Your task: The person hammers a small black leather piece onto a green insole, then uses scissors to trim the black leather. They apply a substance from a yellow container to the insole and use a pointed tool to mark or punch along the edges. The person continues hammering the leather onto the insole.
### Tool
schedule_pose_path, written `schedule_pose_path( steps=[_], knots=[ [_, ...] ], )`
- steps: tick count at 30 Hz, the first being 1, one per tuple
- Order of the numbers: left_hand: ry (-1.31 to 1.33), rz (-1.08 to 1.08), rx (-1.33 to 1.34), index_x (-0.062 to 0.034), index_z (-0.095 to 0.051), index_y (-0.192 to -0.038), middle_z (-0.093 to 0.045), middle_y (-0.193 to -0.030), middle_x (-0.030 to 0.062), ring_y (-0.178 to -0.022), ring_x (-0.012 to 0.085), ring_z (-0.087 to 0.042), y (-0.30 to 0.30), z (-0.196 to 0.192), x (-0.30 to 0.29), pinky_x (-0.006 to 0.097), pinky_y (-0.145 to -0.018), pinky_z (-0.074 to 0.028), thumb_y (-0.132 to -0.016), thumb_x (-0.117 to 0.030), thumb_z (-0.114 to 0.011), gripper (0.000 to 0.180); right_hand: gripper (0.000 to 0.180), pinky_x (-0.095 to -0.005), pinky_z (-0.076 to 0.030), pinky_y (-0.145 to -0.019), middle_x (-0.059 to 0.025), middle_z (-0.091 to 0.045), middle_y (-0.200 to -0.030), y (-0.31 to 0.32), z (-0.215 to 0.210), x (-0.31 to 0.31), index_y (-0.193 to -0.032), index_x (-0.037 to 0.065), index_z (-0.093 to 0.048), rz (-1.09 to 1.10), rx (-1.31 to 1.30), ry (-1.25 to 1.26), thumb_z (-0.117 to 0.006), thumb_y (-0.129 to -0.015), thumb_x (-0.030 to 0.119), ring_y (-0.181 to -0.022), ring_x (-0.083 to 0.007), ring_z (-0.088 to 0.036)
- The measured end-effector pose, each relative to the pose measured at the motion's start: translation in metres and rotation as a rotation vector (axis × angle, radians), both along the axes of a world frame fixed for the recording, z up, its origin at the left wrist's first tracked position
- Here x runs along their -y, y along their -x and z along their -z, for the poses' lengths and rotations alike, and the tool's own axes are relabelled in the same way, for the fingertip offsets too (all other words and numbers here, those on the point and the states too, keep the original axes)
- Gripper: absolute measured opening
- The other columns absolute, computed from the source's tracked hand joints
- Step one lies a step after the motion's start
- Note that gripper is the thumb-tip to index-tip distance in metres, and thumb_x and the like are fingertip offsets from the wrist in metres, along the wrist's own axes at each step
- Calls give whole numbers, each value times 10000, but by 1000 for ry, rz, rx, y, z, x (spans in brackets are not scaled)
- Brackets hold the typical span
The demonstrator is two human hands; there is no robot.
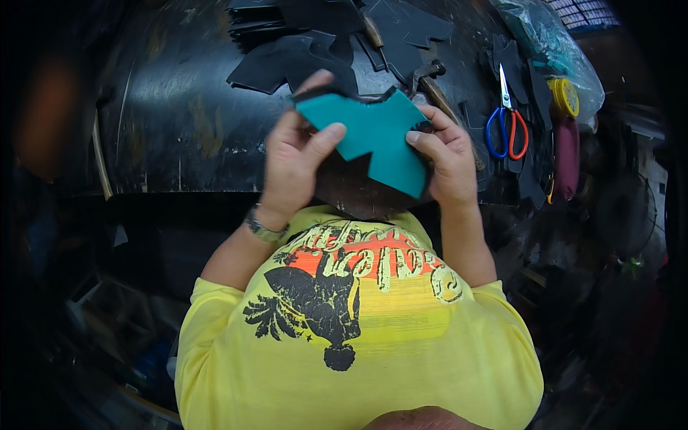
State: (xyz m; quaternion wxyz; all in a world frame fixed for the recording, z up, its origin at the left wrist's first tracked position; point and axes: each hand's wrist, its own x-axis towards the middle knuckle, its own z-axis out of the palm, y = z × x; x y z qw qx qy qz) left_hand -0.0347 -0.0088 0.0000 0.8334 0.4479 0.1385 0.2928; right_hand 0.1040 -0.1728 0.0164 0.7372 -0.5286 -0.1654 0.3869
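Observation:
Between my two hands is a teal cut piece of sheet material (380,136) with a dark upper edge and a notch in its lower side. It looks like a shoe-upper piece, and it is raised over the near edge of the black worktable (172,136). My left hand (294,158) pinches its left end, thumb on the teal face and fingers behind. At the upper right corner, my right hand (453,154) grips it the same way, thumb in front. Its back face is hidden from me.
Black cut pieces (294,61) lie stacked at the far side. Near them are a wooden-handled awl (373,32) and a hammer (437,97). To the right lie scissors (507,118) with blue and red handles, a yellow roll (565,98), a maroon cylinder (567,158) and a clear plastic bag (555,50).

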Motion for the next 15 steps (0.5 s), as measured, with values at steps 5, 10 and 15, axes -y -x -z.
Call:
schedule_pose_path(
  steps=[5, 10, 15],
  knots=[
    [-378, 205, -236, 28, -677, -1259, -706, -1101, 62, -965, 81, -650, 5, -13, -46, 209, -830, -548, -918, -22, -744, 351, 506, -258, -578, -830, -130, -699, -1149, -22, -4, 15, -1379, -43, -557, -148, -130, 135, -680, -902, 74, -978, -157, -705],
    [12, 3, -16, 32, -695, -1180, -726, -1058, 70, -926, 90, -673, -10, 4, -31, 207, -845, -539, -916, -1, -739, 270, 1114, -531, -462, -1100, -212, -455, -1520, -8, -4, -2, -1596, 30, -231, -234, -391, -532, -903, -754, 313, -1383, -371, -502],
    [-180, 69, -62, 5, -712, -1085, -722, -1000, 39, -890, 61, -662, -19, 1, -3, 213, -783, -549, -933, -35, -738, 159, 751, -387, -463, -1059, -103, -575, -1371, 25, 7, -8, -1455, 55, -475, -66, 242, -162, -825, -792, 31, -1263, -224, -562]
  ],
)
